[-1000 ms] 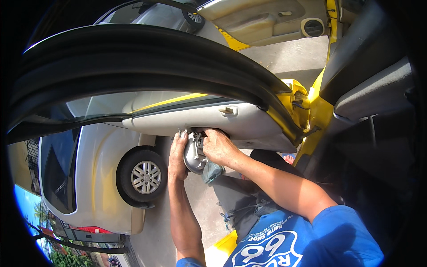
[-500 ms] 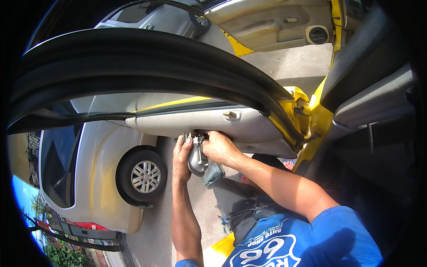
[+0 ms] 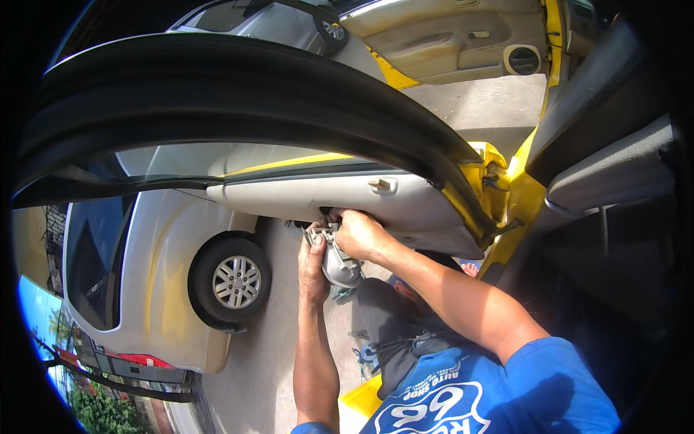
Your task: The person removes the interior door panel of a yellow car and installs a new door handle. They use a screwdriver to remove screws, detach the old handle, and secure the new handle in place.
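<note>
A grey plastic inner door handle assembly [image 3: 340, 266], with a rounded cup and small brackets, is held just below the beige door panel [image 3: 289, 197]. Its near end is pinched between the thumb and fingers of my left hand [image 3: 312, 264]. My right hand [image 3: 359, 235] is closed beside the part's upper end, with its fingertips at a dark opening in the panel. Those fingertips are partly hidden, so what they grip cannot be made out. Farther right on the panel is a small beige lock lever [image 3: 379, 184].
The door's black window frame [image 3: 231, 101] arches over my hands. Yellow hinge-side bodywork [image 3: 499, 181] and a seat [image 3: 614, 166] are at the right. A beige car [image 3: 163, 278] is parked at the left. Another open door [image 3: 441, 40] and a silver car [image 3: 253, 25] stand beyond.
My left hand and the handle assembly have shifted right, and the cup has swung to the right below my right hand. The right hand stays at the panel opening, moved only slightly.
</note>
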Motion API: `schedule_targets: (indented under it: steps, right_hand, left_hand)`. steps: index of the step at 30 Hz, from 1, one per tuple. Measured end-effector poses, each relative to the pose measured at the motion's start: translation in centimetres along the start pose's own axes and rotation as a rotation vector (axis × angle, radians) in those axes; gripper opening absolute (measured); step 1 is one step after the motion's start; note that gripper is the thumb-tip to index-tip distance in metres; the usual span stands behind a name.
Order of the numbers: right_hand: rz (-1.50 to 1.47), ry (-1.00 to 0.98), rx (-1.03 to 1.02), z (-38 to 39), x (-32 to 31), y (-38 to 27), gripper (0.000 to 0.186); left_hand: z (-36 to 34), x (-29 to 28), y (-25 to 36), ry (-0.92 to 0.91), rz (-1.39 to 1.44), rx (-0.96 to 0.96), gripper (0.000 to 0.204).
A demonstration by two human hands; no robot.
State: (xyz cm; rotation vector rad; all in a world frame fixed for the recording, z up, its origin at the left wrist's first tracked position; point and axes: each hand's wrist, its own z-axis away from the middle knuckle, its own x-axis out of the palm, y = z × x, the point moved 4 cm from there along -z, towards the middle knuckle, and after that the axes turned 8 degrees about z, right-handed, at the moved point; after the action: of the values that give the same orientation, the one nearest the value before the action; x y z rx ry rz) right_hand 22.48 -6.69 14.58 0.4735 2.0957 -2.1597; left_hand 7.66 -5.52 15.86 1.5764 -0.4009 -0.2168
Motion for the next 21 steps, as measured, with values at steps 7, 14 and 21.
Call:
schedule_targets:
  steps: [7, 14, 21]
  right_hand:
    - [0.003, 0.077, -0.098, 0.7, -0.3, -0.1, 0.036]
    - [-0.059, 0.092, -0.185, 1.1, -0.7, -0.1, 0.040]
    - [0.010, 0.113, -0.175, 1.2, -0.1, 0.5, 0.042]
  left_hand:
    - [-0.2, 0.3, 0.3, -0.009, -0.055, -0.004, 0.051]
    - [0.1, 0.8, 1.0, -0.034, 0.196, -0.185, 0.049]
    - [0.8, -0.3, 0.5, 0.011, 0.208, -0.157, 0.042]
